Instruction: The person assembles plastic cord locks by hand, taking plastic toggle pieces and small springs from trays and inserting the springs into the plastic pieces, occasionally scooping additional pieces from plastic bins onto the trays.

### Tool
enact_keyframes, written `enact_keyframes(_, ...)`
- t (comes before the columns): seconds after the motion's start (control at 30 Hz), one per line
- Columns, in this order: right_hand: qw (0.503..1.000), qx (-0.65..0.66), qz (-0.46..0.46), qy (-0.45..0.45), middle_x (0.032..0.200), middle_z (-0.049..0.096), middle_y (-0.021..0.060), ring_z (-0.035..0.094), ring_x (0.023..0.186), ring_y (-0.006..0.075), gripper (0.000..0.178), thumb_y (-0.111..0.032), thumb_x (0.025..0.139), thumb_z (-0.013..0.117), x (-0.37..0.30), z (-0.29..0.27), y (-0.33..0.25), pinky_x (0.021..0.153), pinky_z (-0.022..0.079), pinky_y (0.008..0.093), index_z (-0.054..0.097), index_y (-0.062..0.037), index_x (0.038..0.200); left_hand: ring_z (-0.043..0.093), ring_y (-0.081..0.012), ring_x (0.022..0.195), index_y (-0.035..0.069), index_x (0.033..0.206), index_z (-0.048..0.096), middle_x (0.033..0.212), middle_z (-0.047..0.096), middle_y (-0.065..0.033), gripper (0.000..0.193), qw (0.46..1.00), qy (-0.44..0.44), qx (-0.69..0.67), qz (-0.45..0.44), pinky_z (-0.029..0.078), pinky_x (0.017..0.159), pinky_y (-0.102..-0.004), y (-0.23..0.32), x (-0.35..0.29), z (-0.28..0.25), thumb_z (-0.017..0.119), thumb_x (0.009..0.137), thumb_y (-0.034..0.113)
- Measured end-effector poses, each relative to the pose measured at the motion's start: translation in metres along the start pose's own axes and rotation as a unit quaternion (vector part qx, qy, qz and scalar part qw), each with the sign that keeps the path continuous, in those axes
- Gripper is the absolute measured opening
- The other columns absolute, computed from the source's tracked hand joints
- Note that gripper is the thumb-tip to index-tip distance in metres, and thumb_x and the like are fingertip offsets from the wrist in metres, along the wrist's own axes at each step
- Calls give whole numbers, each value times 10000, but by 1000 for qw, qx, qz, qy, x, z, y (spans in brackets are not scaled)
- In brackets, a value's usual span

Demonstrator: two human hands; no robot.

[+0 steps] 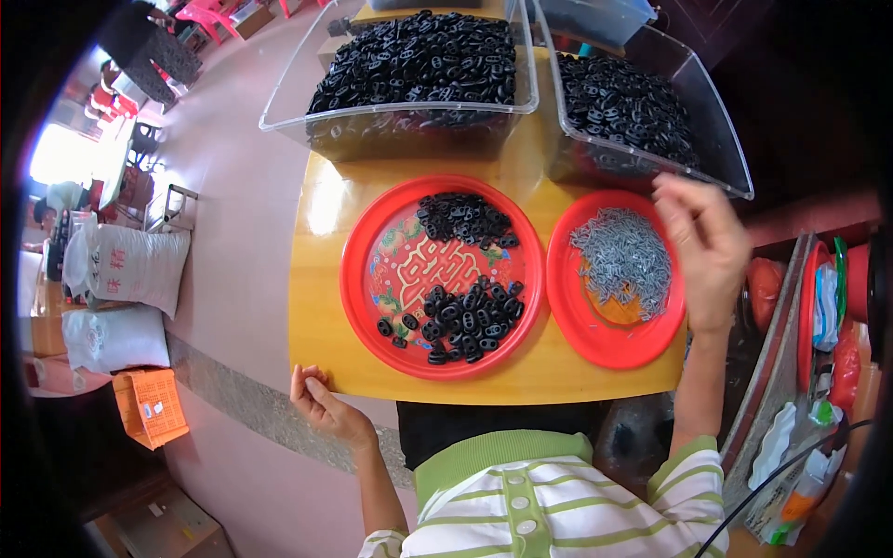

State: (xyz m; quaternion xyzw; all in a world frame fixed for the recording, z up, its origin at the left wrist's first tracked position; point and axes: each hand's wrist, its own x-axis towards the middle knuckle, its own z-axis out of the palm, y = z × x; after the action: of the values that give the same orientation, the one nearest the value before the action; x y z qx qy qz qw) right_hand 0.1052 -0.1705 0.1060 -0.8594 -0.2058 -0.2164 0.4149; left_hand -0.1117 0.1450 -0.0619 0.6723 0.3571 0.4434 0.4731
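At the table's front left edge is my left hand (333,415), its fingers curled and the thumb pressed to them; whatever may be in the pinch is too small to make out. My right hand (705,244) is raised at the right rim of a red plate (569,321) with a pile of small grey metal pins (625,256). Its fingertips are drawn together, and what they hold, if anything, does not show. Left of that plate stands a larger red tray (356,316) with a patterned bottom. Two heaps of small black oval pieces with holes (470,321) lie in it, one far, one near.
Two clear plastic bins of black pieces, one left (419,121) and one right (642,153), stand behind on the yellow table (321,307). White sacks (130,270) and an orange basket (151,407) are on the left. Another person (153,56) stands far left. Shelving with packages (823,312) is at right.
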Motion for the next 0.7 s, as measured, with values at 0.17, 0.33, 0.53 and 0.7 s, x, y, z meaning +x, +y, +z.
enact_keyframes(0.17, 981, 82, 66, -166, 870, 657, 85, 626, 805, 165, 106, 6, 829, 618, -78, 22, -8, 711, 493, 271, 669, -5, 921, 521, -139, 963, 16, 1155, 551, 1011, 552, -55, 215, 997, -21, 40, 63, 444, 840, -285, -12, -1, -6, 463, 981, 107)
enact_keyframes(0.33, 962, 157, 71, -212, 827, 639, 107, 625, 723, 230, 137, -12, 789, 678, -153, 51, -28, 625, 491, 311, 668, -20, 925, 516, -217, 1011, 11, 1082, 605, 1055, 519, -110, 186, 954, -72, 166, 240, 447, 857, -315, -21, -1, -10, 470, 965, 61)
enact_keyframes(0.53, 965, 180, 66, -178, 824, 629, 104, 625, 761, 271, 114, -51, 799, 666, -185, 68, -29, 661, 506, 357, 641, -23, 907, 537, -220, 954, 22, 1068, 627, 1067, 520, -110, 202, 949, -78, 183, 243, 460, 815, -311, -18, 2, -11, 507, 911, -19)
enact_keyframes(0.7, 964, 187, 89, -166, 811, 619, 102, 625, 748, 273, 103, -61, 808, 660, -182, 74, -21, 642, 503, 353, 633, -31, 902, 553, -217, 952, 23, 1058, 634, 1073, 573, -121, 226, 974, -189, 66, 106, 459, 817, -305, 49, 3, -4, 567, 854, -45)
